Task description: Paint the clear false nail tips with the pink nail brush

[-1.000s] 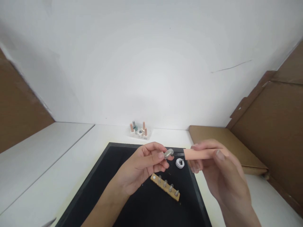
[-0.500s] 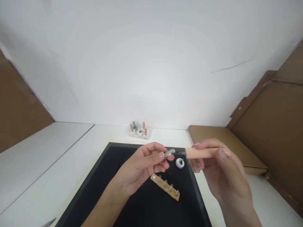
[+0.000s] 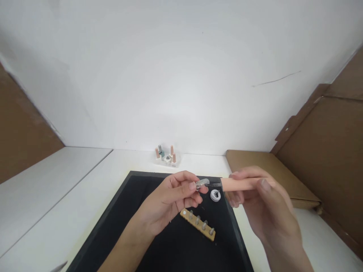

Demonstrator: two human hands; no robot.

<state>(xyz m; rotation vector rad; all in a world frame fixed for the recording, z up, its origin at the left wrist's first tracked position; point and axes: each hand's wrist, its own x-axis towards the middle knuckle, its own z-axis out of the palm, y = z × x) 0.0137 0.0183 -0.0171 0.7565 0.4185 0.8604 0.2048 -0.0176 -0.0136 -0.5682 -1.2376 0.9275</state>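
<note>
Between thumb and fingertips, my left hand (image 3: 170,196) pinches a small clear nail tip (image 3: 202,183) on a short holder. My right hand (image 3: 263,200) is wrapped round the peach handle (image 3: 241,184) of a thin dark brush (image 3: 213,185), whose end points left and meets the nail tip's right edge. Just below the brush, an open round white pot (image 3: 215,195) with dark content sits on the black mat (image 3: 181,249). A yellowish strip (image 3: 197,224) with several clear nail tips standing on it lies on the mat below my left fingers.
A clear tray (image 3: 168,163) with peach-capped and grey-capped bottles stands at the back of the white table (image 3: 93,170). A flat cardboard box (image 3: 261,162) lies at the right, behind my right hand. Cardboard panels flank both sides.
The nail tip has turned slightly in my left fingers. Both hands keep their hold and have barely moved.
</note>
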